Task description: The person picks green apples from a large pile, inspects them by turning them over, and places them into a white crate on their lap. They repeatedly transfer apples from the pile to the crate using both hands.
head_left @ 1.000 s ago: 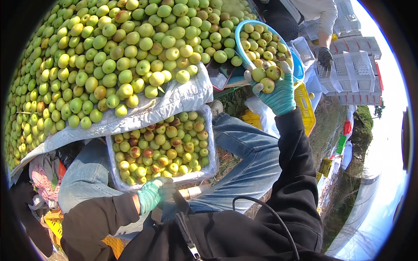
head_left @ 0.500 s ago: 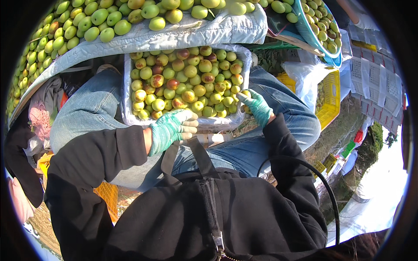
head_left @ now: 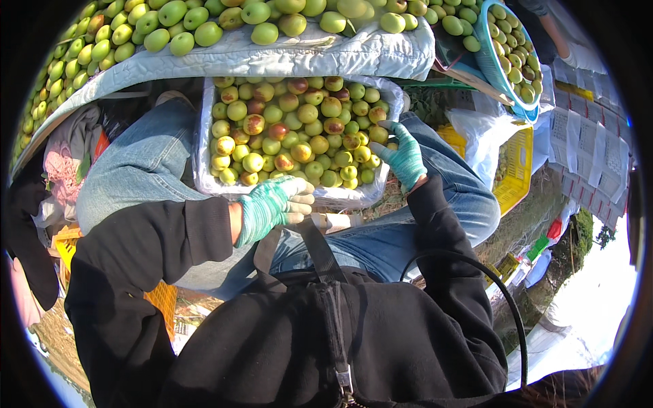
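Note:
Between my legs sits a crate lined with pale plastic (head_left: 201, 160), full of round jujubes (head_left: 299, 129), yellow-green with some reddish-brown patches. My right hand (head_left: 406, 158), in a green striped knit glove, is at the crate's right rim. Its thumb and fingers are apart around the edge, beside the outermost fruit, with no fruit clearly gripped. At the near side of the crate my left hand (head_left: 275, 207), in a matching glove with paler fingertips, hovers just off the front rim. Its fingers stretch loosely to the right and hold nothing visible.
Beyond the crate, a quilted pale cloth (head_left: 292, 58) edges a large heap of jujubes (head_left: 170, 24). At the far right stand a blue basket of fruit (head_left: 484, 51), a yellow crate (head_left: 515, 170) and stacked grey crates (head_left: 592, 136). Another person's arm (head_left: 554, 34) shows at the upper right.
My right hand has spread its fingers wider at the crate's right rim. The left hand stays nearly in place. The whole view has shifted slightly.

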The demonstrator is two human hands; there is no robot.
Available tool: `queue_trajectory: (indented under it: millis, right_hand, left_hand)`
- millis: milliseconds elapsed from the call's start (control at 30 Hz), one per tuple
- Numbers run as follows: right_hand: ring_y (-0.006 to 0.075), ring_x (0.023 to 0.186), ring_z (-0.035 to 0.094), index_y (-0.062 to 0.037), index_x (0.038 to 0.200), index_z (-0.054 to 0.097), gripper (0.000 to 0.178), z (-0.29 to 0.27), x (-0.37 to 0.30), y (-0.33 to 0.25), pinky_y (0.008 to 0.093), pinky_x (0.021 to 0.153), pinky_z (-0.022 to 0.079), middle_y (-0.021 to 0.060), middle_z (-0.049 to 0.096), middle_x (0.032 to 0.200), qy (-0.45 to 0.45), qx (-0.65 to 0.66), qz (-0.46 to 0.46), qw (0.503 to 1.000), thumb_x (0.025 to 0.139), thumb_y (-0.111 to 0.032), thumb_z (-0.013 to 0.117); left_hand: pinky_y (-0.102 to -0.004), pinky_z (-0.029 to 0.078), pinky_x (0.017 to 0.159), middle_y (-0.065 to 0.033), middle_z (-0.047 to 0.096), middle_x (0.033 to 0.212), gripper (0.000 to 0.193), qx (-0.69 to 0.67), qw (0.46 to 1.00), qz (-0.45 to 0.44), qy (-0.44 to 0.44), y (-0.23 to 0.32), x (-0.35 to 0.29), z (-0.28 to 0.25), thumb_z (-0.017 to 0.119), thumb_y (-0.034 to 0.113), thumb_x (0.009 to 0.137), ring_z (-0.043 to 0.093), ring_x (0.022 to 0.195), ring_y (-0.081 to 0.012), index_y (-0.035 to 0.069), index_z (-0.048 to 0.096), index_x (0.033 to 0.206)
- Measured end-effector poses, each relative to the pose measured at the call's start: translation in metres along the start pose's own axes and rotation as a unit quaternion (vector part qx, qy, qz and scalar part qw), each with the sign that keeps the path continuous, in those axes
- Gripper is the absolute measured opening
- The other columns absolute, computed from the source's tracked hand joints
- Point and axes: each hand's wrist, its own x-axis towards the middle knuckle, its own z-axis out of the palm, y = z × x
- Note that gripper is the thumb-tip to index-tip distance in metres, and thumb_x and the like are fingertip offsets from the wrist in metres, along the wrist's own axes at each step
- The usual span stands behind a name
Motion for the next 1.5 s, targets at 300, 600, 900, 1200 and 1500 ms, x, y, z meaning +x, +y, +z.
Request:
queue_trajectory:
  millis: [300, 600, 900, 1200, 1500]
  right_hand:
    - [0.0291, 0.093, 0.063, -0.0091, 0.111, 0.065, 0.036, 0.016, 0.038, 0.004, 0.0345, 0.080, 0.051, 0.0136, 0.064, 0.104, 0.071, -0.341, -0.155, 0.924, 0.078, -0.022, 0.073]
    - [0.0183, 0.096, 0.058, -0.0015, 0.109, 0.058, 0.038, -0.006, 0.023, 0.011, 0.0288, 0.086, 0.047, 0.0096, 0.060, 0.106, 0.058, 0.072, -0.066, 0.994, 0.074, 0.001, 0.073]
    - [0.0256, 0.085, 0.063, -0.0035, 0.109, 0.060, 0.047, -0.024, 0.074, 0.014, 0.0344, 0.077, 0.051, 0.0110, 0.063, 0.096, 0.138, -0.207, -0.165, 0.954, 0.067, -0.011, 0.078]
    - [0.0304, 0.098, 0.058, -0.0138, 0.108, 0.064, 0.036, -0.030, 0.095, 0.009, 0.0394, 0.085, 0.048, 0.0089, 0.060, 0.105, 0.054, -0.481, -0.196, 0.853, 0.074, -0.005, 0.062]
    - [0.0291, 0.099, 0.057, -0.0173, 0.117, 0.058, 0.044, 0.015, 0.059, -0.015, 0.0402, 0.084, 0.048, 0.0062, 0.057, 0.111, -0.094, -0.516, -0.279, 0.804, 0.074, -0.011, 0.066]
  left_hand:
    - [-0.0253, 0.056, 0.075, -0.0052, 0.064, 0.103, 0.033, 0.010, 1.000, -0.005, 0.021, 0.000, 0.004, 0.002, 0.053, 0.027, 0.094, 0.066, 0.089, -0.0170, 0.003, 0.057, 0.116]
    - [-0.0297, 0.053, 0.075, -0.0053, 0.063, 0.104, 0.034, -0.011, 1.000, -0.005, 0.003, -0.005, 0.003, -0.002, 0.053, 0.029, 0.093, 0.063, 0.089, -0.0167, 0.005, 0.058, 0.116]
    - [-0.0292, 0.053, 0.074, -0.0059, 0.063, 0.104, 0.032, -0.018, 1.000, -0.009, 0.008, -0.004, 0.005, -0.001, 0.053, 0.028, 0.093, 0.062, 0.087, -0.0166, 0.004, 0.058, 0.114]
    - [-0.0243, 0.054, 0.077, -0.0041, 0.063, 0.104, 0.032, -0.015, 1.000, -0.020, 0.018, 0.000, 0.000, 0.003, 0.054, 0.026, 0.094, 0.064, 0.092, -0.0163, 0.002, 0.058, 0.115]
    - [-0.0254, 0.056, 0.070, -0.0048, 0.065, 0.091, 0.030, -0.081, 0.996, -0.029, -0.015, -0.007, 0.012, -0.006, 0.055, 0.021, 0.093, 0.067, 0.081, -0.0183, 0.000, 0.058, 0.114]
